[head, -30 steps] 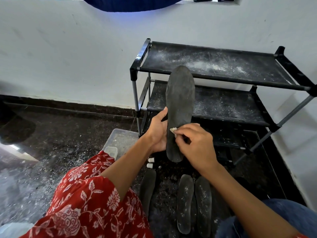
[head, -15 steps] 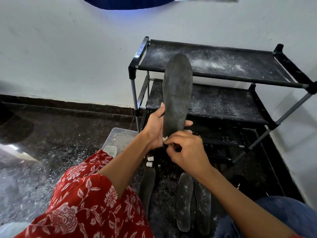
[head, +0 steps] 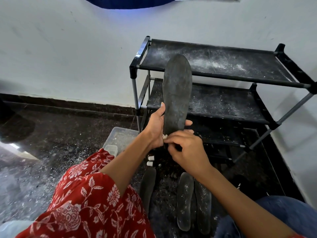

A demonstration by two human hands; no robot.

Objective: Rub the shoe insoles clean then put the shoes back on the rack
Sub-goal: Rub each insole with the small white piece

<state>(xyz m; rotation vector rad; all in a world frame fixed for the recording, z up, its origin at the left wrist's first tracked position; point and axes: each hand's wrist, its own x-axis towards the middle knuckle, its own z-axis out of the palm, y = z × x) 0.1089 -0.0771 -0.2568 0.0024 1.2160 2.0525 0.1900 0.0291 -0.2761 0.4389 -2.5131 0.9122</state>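
A dark grey insole [head: 177, 93] stands upright in front of the black shoe rack [head: 221, 76]. My left hand [head: 157, 126] grips its lower part, thumb on the left edge and fingertips showing on the right. My right hand [head: 185, 150] pinches a small white eraser [head: 165, 136] against the insole's heel end. Three more dark insoles lie on the floor below: one [head: 147, 188] at left, two [head: 185, 201] [head: 203, 208] side by side, speckled with white crumbs.
The rack's two fabric shelves hold no shoes and are dusted with white crumbs. A clear plastic box [head: 120, 140] and its small lid sit left of the rack, and two white eraser pieces [head: 150, 160] lie on the dark floor. My knees fill the foreground.
The insole has risen slightly and my right hand has slid the eraser down from its middle to the heel end. My left hand's grip has shifted lower around the insole.
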